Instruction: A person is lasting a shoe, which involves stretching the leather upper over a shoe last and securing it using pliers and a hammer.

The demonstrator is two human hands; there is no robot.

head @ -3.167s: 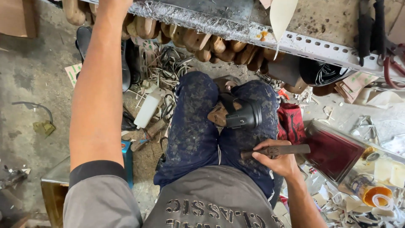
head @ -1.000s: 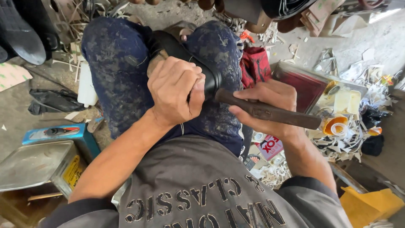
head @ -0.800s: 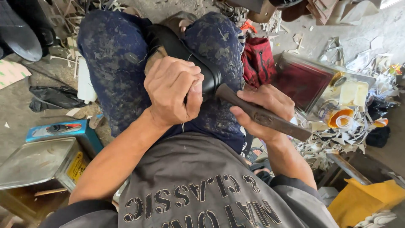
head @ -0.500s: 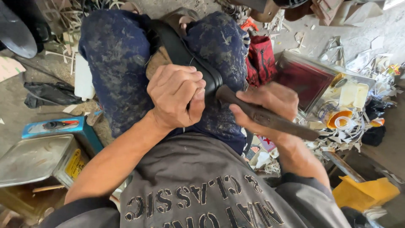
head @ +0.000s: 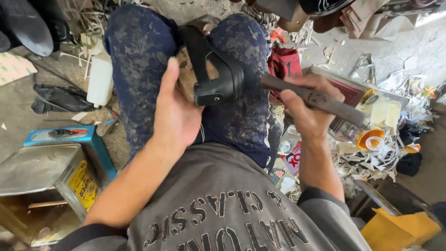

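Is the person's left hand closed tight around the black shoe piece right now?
No, the left hand lies open, palm against the black shoe piece on the lap, while the right hand grips the hammer handle.

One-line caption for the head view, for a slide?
Left hand steadies a black sandal on the lap; right hand grips a hammer.
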